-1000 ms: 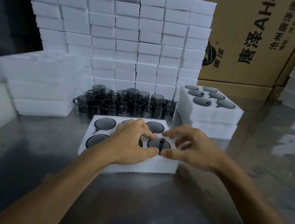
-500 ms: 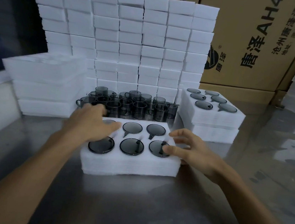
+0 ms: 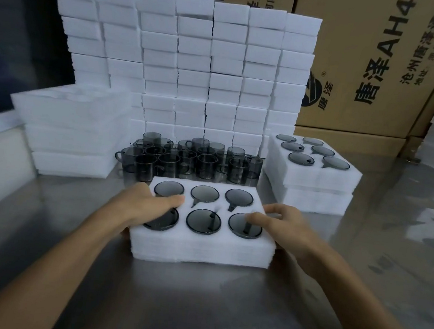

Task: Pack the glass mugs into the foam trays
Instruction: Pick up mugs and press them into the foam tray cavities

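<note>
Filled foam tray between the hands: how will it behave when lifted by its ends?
The foam tray looks thick, so probably stiff enough, though six glass mugs may make it sag. Mugs sit flush in pockets, so unlikely to tip. Contents are fragile; level lifting seems wise.

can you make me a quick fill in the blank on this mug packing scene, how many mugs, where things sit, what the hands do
1. The near tray holds ____ mugs.
2. The loose mugs stand ____ the near tray.
3. The filled tray at the right lies on top of another ____.
4. The left hand and right hand grip the near tray at its two ____.

Missing words: six; behind; tray; ends
</note>
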